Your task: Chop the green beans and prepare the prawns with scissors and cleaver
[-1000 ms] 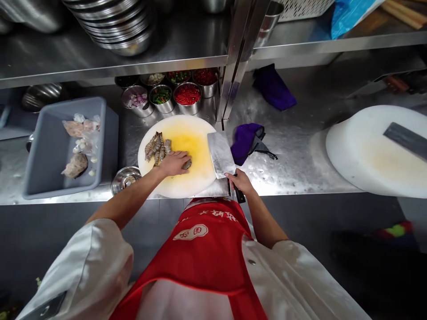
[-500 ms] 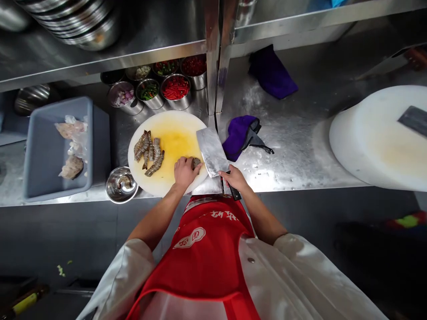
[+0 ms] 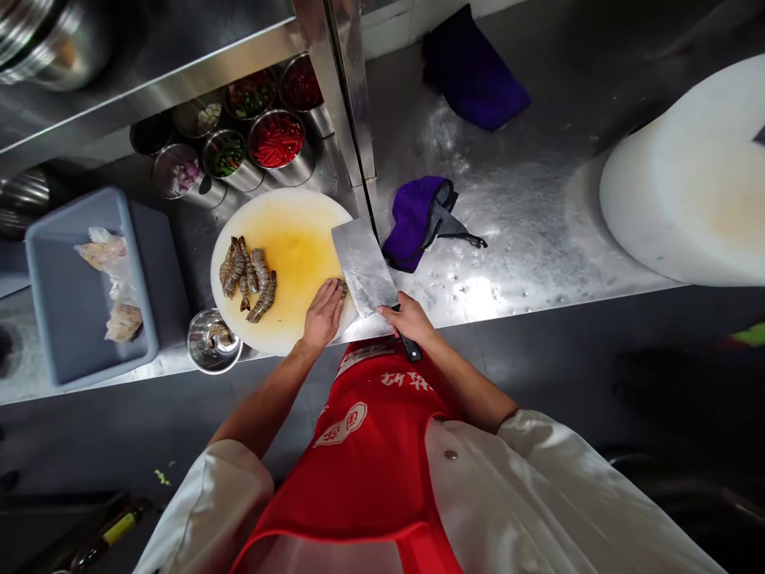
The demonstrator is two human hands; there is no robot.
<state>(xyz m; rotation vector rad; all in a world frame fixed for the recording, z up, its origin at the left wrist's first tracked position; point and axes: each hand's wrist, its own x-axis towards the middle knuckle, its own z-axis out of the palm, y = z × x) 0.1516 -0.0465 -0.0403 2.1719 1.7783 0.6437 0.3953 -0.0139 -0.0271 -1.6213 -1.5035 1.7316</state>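
A round white cutting board [image 3: 280, 209], stained yellow in the middle, lies on the steel counter. Several grey striped prawns [image 3: 263, 296] are grouped on its left side. Near the board's right edge my left hand [image 3: 323, 311] is laid over a single prawn [image 3: 342, 288], fingers straight and together, holding it down; most of that prawn is hidden. My right hand [image 3: 411, 316] is closed around the black handle of a cleaver [image 3: 364, 263]. The broad blade lies flat across the board's right rim, close beside the left fingers.
Left of the board stand a small steel bowl [image 3: 194, 344] with bits inside and a grey bin [image 3: 161, 271] holding plastic bags. Steel cups [image 3: 296, 170] of chillies and chopped vegetables line the back under a shelf. Rightward are purple cloths [image 3: 409, 209] and a thick white block [image 3: 633, 215].
My left fingers have straightened and flattened over the prawn, which they gripped with bent fingers before. The cleaver stays beside it in my right hand. The view has turned and shifted.
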